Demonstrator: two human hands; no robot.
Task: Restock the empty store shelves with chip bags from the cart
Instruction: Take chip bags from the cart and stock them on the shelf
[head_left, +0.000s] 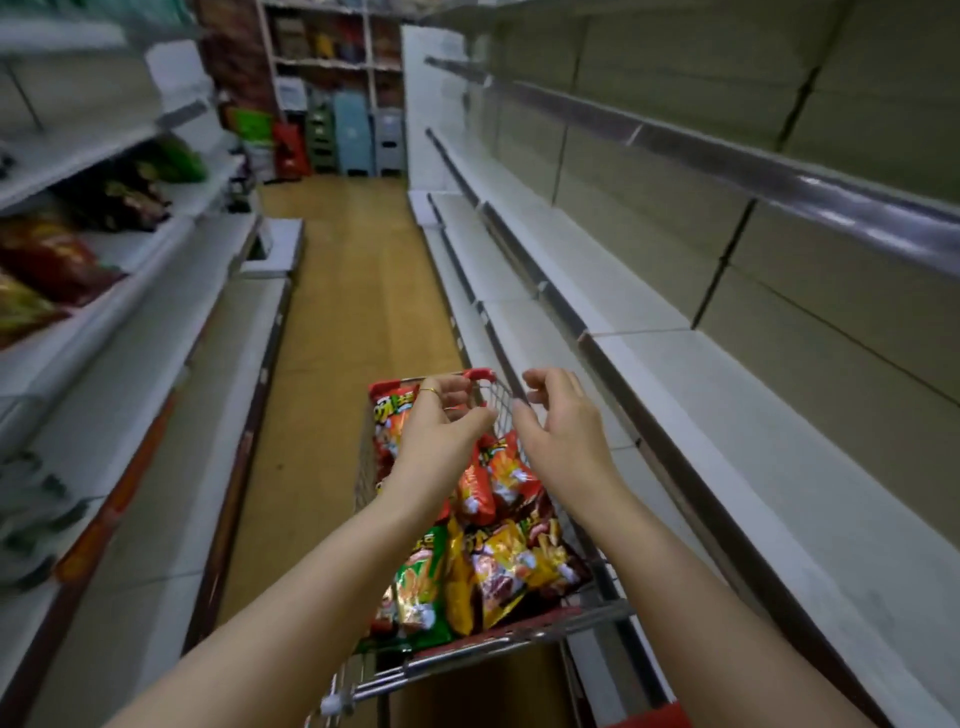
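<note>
1. Left hand (441, 426) and right hand (563, 431) hover over the cart (519, 638), fingers loosely curled, holding nothing.
2. Chip bags (498, 566) lie heaped inside, beside the bare shelves (727, 415).
3. Best move: pinch one top bag's edges gently and lift it clear.

glossy crinkly plastic chip bags (498, 566), shiny metal wire cart (519, 631), matt white shelves (753, 493) with gleaming metal edge strips (727, 156), smooth wood-look floor (353, 291)
</note>
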